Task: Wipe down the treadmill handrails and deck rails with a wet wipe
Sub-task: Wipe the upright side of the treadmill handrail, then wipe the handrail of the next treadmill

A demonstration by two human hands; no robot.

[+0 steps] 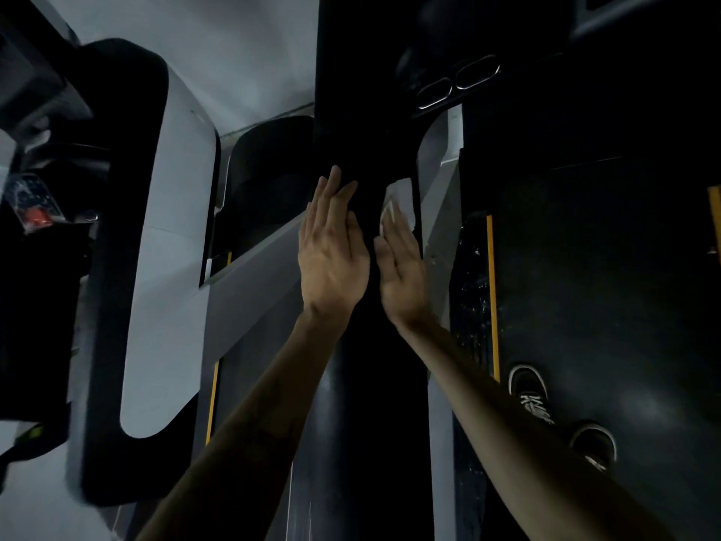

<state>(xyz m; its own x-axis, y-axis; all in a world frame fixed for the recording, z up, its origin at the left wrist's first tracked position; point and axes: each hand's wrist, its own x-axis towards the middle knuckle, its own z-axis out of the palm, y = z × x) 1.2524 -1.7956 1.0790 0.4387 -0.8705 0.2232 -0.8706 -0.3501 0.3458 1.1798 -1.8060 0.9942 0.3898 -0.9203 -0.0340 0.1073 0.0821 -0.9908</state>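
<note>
Wiping the black handrail [366,158] is the step in hand, and both hands lie on it about midway along the part that shows. The right hand [402,263] has straight fingers pressing the white wet wipe [398,201] flat against the handrail's right flank, with the wipe poking out beyond the fingertips; the left hand [331,251] lies released and flat on the handrail's left flank, holding nothing. To do this well, I judge the right palm should keep broad, even pressure so the whole wipe stays in contact (a bunched corner would skip patches), and should travel in long overlapping strokes along the handrail. The left hand seems best used as a steadying brace, kept off the freshly wiped strip. Down to the right of the handrail lie the yellow-edged deck rail [492,290] and the person's shoes [530,392], so those rails look untouched as yet.
</note>
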